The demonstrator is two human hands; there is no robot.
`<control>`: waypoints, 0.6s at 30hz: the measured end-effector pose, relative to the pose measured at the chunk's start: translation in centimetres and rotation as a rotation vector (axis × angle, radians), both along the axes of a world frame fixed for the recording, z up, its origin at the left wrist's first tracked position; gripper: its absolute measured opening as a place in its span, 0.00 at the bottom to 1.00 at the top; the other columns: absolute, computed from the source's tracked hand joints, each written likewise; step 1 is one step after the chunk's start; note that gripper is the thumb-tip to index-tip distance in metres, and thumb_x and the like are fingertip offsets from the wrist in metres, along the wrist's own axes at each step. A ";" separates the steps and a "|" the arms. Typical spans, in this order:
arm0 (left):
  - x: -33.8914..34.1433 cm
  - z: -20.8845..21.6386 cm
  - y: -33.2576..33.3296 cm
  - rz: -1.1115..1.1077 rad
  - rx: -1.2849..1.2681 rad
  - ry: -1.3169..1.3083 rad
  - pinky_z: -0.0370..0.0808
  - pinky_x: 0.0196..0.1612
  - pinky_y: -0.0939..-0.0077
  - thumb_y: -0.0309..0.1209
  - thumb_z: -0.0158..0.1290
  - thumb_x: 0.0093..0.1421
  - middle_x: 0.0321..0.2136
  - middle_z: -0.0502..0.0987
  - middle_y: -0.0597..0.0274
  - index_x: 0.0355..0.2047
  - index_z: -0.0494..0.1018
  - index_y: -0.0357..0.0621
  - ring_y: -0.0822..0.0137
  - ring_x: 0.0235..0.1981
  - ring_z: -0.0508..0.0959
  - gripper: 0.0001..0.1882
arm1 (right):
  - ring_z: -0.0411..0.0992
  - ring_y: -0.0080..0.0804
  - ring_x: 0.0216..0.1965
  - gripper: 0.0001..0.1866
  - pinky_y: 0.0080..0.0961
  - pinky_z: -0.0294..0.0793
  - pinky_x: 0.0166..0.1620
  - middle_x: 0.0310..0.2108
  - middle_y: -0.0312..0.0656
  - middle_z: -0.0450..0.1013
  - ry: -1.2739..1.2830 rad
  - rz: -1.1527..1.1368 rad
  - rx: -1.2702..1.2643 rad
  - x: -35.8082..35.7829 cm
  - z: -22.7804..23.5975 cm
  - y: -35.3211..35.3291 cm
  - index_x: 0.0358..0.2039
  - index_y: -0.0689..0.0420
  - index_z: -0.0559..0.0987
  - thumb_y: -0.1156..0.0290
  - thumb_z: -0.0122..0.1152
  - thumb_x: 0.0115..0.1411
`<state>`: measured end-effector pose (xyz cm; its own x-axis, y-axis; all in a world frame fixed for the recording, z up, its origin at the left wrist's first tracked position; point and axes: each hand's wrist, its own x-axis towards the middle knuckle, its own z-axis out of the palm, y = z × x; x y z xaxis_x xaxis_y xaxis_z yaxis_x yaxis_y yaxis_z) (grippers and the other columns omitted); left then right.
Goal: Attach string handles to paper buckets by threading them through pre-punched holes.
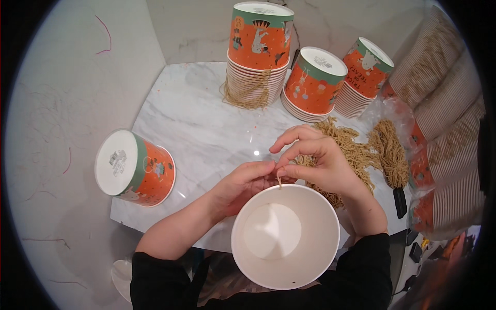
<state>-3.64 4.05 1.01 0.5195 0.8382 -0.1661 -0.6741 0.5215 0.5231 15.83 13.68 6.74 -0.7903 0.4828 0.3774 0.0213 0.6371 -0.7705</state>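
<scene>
A paper bucket (284, 243), white inside, is tipped with its mouth toward me close to my body. A short piece of tan twine (280, 182) comes up at the far side of its rim. My right hand (318, 163) pinches this twine between thumb and forefinger, its other fingers raised and bent. My left hand (248, 183) is closed beside the bucket's far left wall, its thumb tip close to the right hand's pinch. Its other fingers are partly hidden, and what they hold cannot be made out. A small dark hole (294, 282) shows near the bucket's near rim.
An upside-down orange-and-green bucket (155, 170) stands at the left on the marble-patterned table (181, 113). Bucket stacks (258, 46) stand at the back, one draped with twine (250, 90). Loose twine (346, 139) and a tied bundle (388, 150) lie right, near bagged bucket stacks (454, 160).
</scene>
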 end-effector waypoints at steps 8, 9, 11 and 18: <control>-0.9 -1.4 0.6 0.078 0.149 0.022 0.78 0.54 0.71 0.35 0.49 0.72 0.50 0.79 0.55 0.46 0.74 0.38 0.68 0.49 0.81 0.13 | 0.77 0.21 0.40 0.06 0.22 0.75 0.47 0.37 0.37 0.81 -0.035 0.053 -0.494 0.8 1.3 -0.7 0.34 0.60 0.83 0.75 0.72 0.58; -0.8 -1.1 0.6 0.125 0.172 -0.020 0.77 0.56 0.69 0.34 0.49 0.72 0.54 0.77 0.53 0.44 0.74 0.39 0.66 0.52 0.79 0.11 | 0.77 0.21 0.40 0.06 0.22 0.75 0.47 0.37 0.37 0.81 -0.035 0.050 -0.496 0.8 1.3 -0.9 0.34 0.60 0.83 0.75 0.72 0.58; -0.7 -0.4 0.7 0.186 0.191 -0.084 0.75 0.61 0.62 0.31 0.48 0.71 0.69 0.61 0.49 0.40 0.73 0.40 0.59 0.62 0.73 0.08 | 0.78 0.18 0.39 0.07 0.18 0.76 0.44 0.35 0.38 0.82 0.061 0.113 -0.677 0.5 1.4 -1.4 0.36 0.63 0.80 0.77 0.71 0.60; 0.1 -1.2 0.5 0.622 0.724 0.300 0.76 0.61 0.60 0.26 0.52 0.68 0.77 0.36 0.52 0.40 0.74 0.40 0.52 0.69 0.65 0.04 | 0.79 0.19 0.36 0.08 0.15 0.78 0.41 0.33 0.39 0.82 0.048 -0.001 -0.774 0.4 1.7 -1.0 0.37 0.63 0.79 0.77 0.70 0.61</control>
